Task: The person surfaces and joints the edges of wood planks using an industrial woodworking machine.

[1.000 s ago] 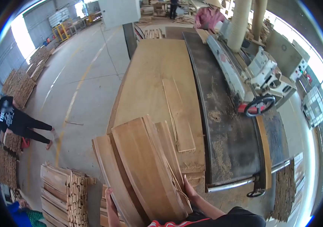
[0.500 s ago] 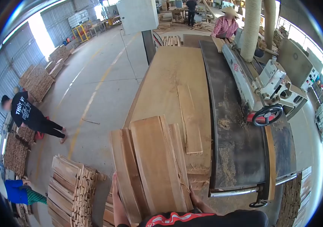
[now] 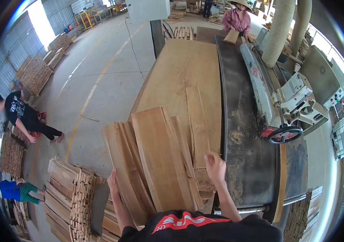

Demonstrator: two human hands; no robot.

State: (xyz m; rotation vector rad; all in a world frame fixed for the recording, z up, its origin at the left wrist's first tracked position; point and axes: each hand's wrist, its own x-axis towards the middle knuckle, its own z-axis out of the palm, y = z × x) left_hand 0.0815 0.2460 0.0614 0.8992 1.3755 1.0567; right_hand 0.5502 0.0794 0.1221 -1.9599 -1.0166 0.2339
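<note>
Several rough-edged wooden boards lean in a bundle in front of my torso, their far ends over the near part of the plywood table. My left hand holds the bundle's left edge, its fingers partly hidden by the wood. Off the bundle to the right, my right hand is raised with loosely curled fingers and nothing visible in it. It is close to the near end of a single narrow board lying on the table.
Right of the table runs a dark conveyor belt with sawdust, beside a machine with a black handwheel. A person in pink handles a board at its far end. Board stacks stand at left, where two other people are.
My right hand has left the bundle's right side and risen toward the single board. The bundle has shifted slightly left and tilted. The person in pink has lifted a board.
</note>
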